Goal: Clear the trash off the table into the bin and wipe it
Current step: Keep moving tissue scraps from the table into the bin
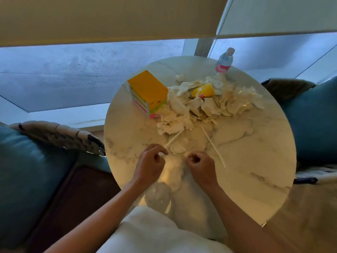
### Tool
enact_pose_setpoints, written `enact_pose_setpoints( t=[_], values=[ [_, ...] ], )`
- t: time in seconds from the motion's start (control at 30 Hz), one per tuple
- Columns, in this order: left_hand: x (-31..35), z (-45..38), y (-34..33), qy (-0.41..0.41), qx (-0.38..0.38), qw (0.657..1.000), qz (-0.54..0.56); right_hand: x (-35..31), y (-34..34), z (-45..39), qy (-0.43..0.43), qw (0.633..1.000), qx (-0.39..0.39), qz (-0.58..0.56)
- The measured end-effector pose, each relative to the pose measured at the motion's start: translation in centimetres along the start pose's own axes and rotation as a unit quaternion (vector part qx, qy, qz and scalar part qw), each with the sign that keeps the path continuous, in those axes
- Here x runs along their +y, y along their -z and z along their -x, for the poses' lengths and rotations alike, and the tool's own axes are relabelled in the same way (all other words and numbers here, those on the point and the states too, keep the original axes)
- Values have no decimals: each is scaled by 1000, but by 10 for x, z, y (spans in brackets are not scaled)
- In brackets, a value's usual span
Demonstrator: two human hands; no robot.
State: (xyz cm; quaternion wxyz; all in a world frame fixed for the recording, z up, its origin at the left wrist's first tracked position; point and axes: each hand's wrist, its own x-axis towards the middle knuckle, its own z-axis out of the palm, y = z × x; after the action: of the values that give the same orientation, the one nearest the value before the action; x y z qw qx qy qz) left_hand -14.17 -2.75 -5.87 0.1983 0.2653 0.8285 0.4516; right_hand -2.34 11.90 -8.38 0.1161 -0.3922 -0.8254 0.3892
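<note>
A round marble table (255,161) carries a heap of crumpled white tissues (209,103) with a yellow paper cup (203,90) lying on its side in it. Two white straws lie nearer me: one (212,146) loose on the right, one (173,140) reaching to my left hand (152,164), whose curled fingers pinch its end. My right hand (199,166) is curled over a small white tissue scrap (179,147) between the hands; whether it holds it is unclear. No bin is in view.
A yellow tissue box (148,92) with pink and green sides stands at the table's far left. A water bottle (224,61) stands at the far edge. Blue sofas (27,170) flank the table, one also at the right (313,121), with a window behind.
</note>
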Motion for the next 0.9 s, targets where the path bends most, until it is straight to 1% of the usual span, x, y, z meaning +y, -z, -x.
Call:
enact_pose_setpoints(
  t=[0.07, 0.13, 0.3, 0.43, 0.57, 0.7, 0.8, 0.9],
  values=[
    [11, 10, -12, 37, -32, 998, 50, 16, 14, 13, -38, 999, 31, -17],
    [21, 17, -23, 74, -65, 993, 71, 31, 31, 26, -69, 995, 60, -46],
    [47, 37, -67, 72, -117, 988, 76, 81, 88, 64, -143, 976, 104, -127],
    [72, 60, -114, 55, -161, 984, 59, 131, 135, 98, -194, 955, 150, -166],
    [107, 91, -177, 85, -196, 975, 56, 203, 177, 131, -250, 933, 190, -174],
    [132, 124, -247, 94, -248, 963, 43, 279, 210, 167, -319, 910, 190, -186],
    [138, 147, -303, 104, -291, 951, 23, 334, 219, 190, -353, 906, 163, -167],
    [128, 167, -365, 127, -344, 930, -13, 383, 217, 205, -396, 894, 122, -168]
  ],
)
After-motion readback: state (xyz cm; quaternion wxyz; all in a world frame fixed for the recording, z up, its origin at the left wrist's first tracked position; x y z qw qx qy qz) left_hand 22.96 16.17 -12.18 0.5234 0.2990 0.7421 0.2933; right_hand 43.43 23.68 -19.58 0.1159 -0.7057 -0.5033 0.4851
